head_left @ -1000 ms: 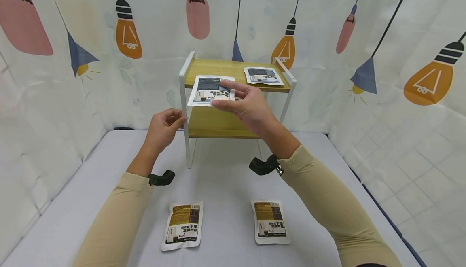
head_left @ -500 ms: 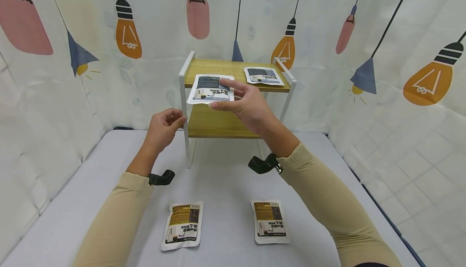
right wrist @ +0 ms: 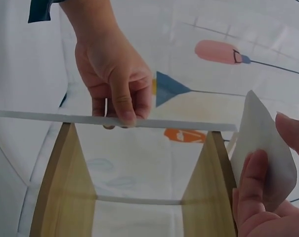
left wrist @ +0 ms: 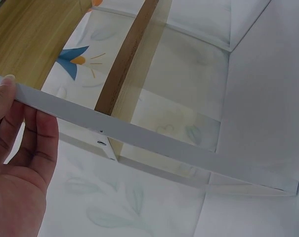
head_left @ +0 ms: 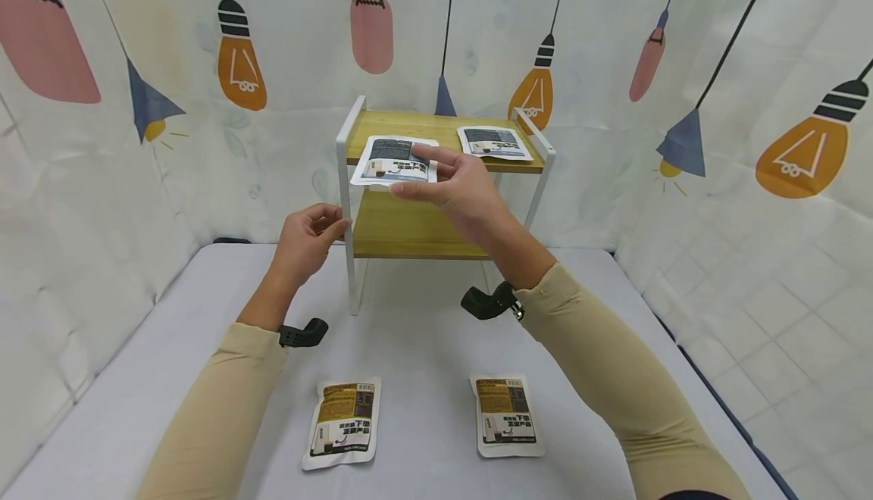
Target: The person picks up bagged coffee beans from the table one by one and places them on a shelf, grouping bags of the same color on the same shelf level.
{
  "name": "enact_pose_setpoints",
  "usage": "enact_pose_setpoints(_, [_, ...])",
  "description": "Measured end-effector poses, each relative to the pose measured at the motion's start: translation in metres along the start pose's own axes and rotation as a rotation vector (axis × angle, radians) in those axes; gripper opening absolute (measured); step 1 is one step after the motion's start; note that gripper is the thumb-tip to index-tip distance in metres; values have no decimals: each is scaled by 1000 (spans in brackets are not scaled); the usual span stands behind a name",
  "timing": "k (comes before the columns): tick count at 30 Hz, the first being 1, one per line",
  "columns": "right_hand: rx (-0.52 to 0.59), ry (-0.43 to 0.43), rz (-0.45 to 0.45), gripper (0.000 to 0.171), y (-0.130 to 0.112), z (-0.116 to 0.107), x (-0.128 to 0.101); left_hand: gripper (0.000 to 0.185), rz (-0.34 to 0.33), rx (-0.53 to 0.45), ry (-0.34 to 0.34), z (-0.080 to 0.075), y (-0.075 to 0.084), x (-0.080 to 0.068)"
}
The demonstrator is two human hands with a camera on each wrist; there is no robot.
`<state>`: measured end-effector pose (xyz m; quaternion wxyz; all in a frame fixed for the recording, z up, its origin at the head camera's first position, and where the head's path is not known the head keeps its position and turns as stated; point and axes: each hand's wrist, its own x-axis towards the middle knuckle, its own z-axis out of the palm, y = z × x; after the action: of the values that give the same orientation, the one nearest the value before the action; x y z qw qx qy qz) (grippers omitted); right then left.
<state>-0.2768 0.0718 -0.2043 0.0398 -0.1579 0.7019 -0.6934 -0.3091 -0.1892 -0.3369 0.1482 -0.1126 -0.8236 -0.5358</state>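
Held packet: lying flatter and slightly higher than in the earlier frame, the right hand shifting up a little with it.

Left hand: gripping the front-left white post, thumb on one side, fingers on the other.

Left table packet: lying label up on the table, well apart from both hands.

Held packet, position: extending leftward from the right hand, overlapping the front edge of the top board in the head view; contact cannot be told. Its long axis is seemingly pointing front to back, judging by the print.

Right hand: pinching that packet's right side between thumb and fingers; being the nearer hand to it.

Top-board packet: resting label up at the board's right, beyond the right hand.

Right table packet: lying label up on the table.
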Motion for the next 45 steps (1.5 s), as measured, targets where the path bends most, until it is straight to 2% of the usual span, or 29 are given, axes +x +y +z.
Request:
enact_pose_setpoints(8, [-174, 46, -49, 68, 1, -2, 3, 37, -4, -12, -2, 0, -1, 0])
enact_pose_setpoints(21, [-79, 52, -63, 58, 2, -2, 12, 36, -14, -9, -7, 1, -1, 0])
enact_pose_setpoints(30, [-98, 94, -64, 49, 2, 0, 16, 35, -6, -12, -8, 1, 0, -1])
enact_pose_setpoints(45, [-124, 126, -61, 45, 3, 1, 22, 33, 30, -16, 1, 1, -1, 1])
